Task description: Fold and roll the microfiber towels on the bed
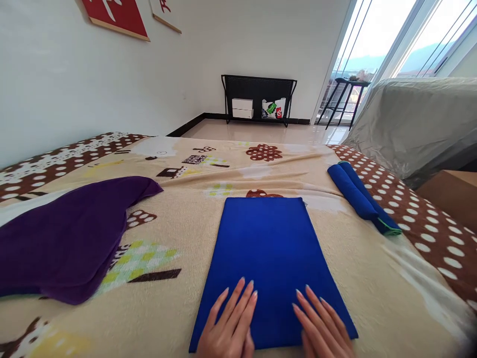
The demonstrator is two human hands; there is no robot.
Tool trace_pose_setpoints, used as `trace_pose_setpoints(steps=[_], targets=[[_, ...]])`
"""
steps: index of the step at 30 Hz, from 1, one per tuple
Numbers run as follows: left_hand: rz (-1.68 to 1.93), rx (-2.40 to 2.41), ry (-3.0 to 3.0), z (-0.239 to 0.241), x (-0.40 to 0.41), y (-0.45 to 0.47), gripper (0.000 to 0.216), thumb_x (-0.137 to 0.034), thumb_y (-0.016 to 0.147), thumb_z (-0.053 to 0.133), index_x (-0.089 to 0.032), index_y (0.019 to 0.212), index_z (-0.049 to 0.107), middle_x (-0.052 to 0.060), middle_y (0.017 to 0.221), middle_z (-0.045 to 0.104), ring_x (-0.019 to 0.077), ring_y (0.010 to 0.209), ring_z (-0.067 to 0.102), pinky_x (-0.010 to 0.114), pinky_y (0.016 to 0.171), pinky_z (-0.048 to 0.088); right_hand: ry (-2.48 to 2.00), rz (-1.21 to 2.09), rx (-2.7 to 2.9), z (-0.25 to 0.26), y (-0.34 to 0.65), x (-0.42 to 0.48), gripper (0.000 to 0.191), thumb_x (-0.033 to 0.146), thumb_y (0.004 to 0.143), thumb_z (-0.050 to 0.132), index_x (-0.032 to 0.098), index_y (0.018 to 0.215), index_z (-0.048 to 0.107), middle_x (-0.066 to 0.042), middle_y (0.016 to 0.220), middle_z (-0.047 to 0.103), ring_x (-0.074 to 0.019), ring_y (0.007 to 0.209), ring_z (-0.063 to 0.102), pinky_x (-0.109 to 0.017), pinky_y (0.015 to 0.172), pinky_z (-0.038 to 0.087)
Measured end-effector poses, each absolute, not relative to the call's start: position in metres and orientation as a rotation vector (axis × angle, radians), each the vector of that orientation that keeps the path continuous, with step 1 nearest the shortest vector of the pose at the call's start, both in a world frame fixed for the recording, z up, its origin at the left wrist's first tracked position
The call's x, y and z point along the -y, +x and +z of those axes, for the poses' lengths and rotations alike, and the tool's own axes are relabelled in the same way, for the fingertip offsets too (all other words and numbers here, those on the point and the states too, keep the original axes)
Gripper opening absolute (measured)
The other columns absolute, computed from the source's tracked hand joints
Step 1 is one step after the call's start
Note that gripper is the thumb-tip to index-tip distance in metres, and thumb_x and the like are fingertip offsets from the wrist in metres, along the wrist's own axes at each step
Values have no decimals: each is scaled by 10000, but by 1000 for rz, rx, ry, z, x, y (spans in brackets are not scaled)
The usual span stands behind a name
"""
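Observation:
A blue cloth (266, 248) lies folded flat into a long rectangle on the patterned blanket (179, 223), straight in front of me. My left hand (231, 323) rests flat on its near edge, fingers stretched out and together. My right hand (322, 325) lies flat beside it on the cloth's near right corner, fingers extended. Neither hand holds anything. A rolled blue cloth (361, 196) sits at the right, apart from both hands.
A purple cloth (67, 238) lies spread at the left of the blanket. A plastic-covered sofa (417, 124) stands at the right, with a brown box (452, 194) beside it. A black rack (259, 99) stands against the far wall, a small black table (345, 97) by the window.

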State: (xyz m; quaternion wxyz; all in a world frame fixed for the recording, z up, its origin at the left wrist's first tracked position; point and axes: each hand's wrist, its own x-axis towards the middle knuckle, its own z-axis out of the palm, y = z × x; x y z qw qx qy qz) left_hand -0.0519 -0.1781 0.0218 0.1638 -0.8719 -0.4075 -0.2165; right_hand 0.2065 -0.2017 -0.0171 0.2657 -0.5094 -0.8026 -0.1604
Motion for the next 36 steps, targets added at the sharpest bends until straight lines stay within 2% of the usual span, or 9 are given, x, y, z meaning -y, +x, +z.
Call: trace_pose_setpoints(steps=[4,6,11,17,23,29,36], targets=[[-594,1259,-2416,16,166,-9,659,-92,792,416,-88,1451,450,86,1460,539,218,1395,445,397,1216,226,-1272,-488,2222,-7,163,179,745,197,890,462,132,1579,187,-80,1374,582,-250,1254,585,-387,1018,479],[-537,1310,-2389,9,166,-2,652,-110,793,423,-87,1444,459,93,1477,520,214,1398,436,393,1235,153,-1347,-508,2246,-7,156,174,731,230,901,460,102,1573,200,-107,1418,538,-256,1279,565,-395,1030,463],[-434,1378,-2400,4,170,-4,617,-170,843,435,-138,1459,449,62,1523,467,205,1433,375,395,1242,87,-1456,-484,2321,-11,158,177,687,298,913,470,126,1552,284,-108,1492,457,-248,1345,501,-408,1083,390],[-372,1366,-2418,6,170,-4,627,-166,830,433,-120,1454,452,74,1525,462,218,1431,373,415,1244,27,-1473,-450,2314,-11,158,178,675,308,918,459,141,1551,293,-95,1507,447,-245,1374,464,-409,1125,316],[-361,1373,-2414,7,171,-3,648,-159,813,439,-109,1460,444,82,1527,457,228,1426,378,429,1239,21,-1492,-480,2336,-10,158,179,677,320,927,451,132,1554,279,-96,1518,429,-248,1386,448,-420,1122,314],[-350,1403,-2416,7,173,-2,656,-163,820,438,-134,1476,425,64,1538,444,221,1436,358,423,1235,21,-1514,-492,2355,-8,157,179,683,343,939,435,142,1565,249,-86,1517,429,-243,1380,456,-419,1086,367],[-362,1402,-2414,8,172,-2,661,-160,808,447,-122,1469,435,75,1532,450,226,1425,376,425,1233,19,-1492,-495,2333,-5,157,178,684,342,932,458,121,1553,274,-100,1504,444,-247,1365,474,-424,1090,338]])
